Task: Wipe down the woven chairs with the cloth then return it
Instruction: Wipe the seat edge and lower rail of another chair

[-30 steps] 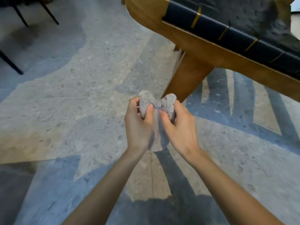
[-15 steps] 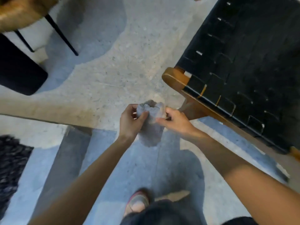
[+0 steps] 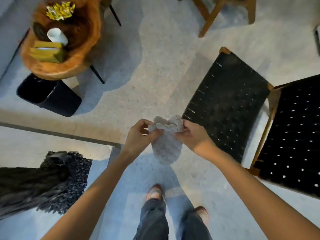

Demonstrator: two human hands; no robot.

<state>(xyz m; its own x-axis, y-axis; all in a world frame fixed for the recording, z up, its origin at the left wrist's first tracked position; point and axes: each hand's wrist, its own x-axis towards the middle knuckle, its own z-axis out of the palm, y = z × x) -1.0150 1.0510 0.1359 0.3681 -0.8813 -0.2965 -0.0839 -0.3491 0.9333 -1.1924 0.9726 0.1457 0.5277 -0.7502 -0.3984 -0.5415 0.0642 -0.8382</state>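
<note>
A fluffy grey cloth hangs in front of me at mid-frame. My left hand pinches its upper left edge and my right hand pinches its upper right edge, so the top is bunched between them. A black woven chair with a wooden frame stands just right of my hands; its seat faces me and its woven back fills the right edge. The cloth is apart from the chair.
A round wooden side table at upper left carries a white cup, a yellow box and yellow flowers. A black bin sits under it. A dark shaggy rug lies at left. Another chair's wooden legs show at top. My feet stand below.
The view has pulled back and tilted down, so the chair now shows whole from above and the side table, bin and my legs appear. Both hands kept hold of the cloth.
</note>
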